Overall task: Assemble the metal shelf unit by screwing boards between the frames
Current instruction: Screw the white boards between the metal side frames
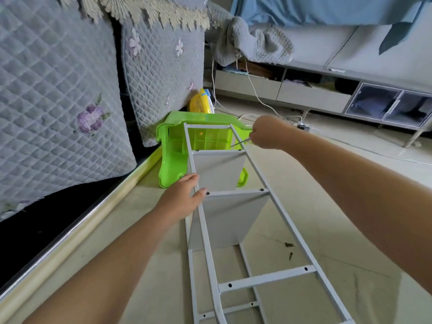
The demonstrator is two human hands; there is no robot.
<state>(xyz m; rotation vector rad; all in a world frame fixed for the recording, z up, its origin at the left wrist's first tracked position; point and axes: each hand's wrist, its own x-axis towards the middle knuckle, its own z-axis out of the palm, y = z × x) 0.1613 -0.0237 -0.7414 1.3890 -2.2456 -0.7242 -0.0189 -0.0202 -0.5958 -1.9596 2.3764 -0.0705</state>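
A green plastic stool (173,146) lies overturned beside quilted cushions (58,90).

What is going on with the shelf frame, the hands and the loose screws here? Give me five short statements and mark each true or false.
1. The left hand rests on the left rail of the upper frame. True.
2. The right hand is empty. False: its fingers hold a thin metal tool near the far end of the frame.
3. Two boards already stand between the frames. True.
4. The green plastic stool stands upright on its legs. False: it lies tipped, its ribbed underside showing.
5. Loose dark screws lie on the floor beside the right rail. True.
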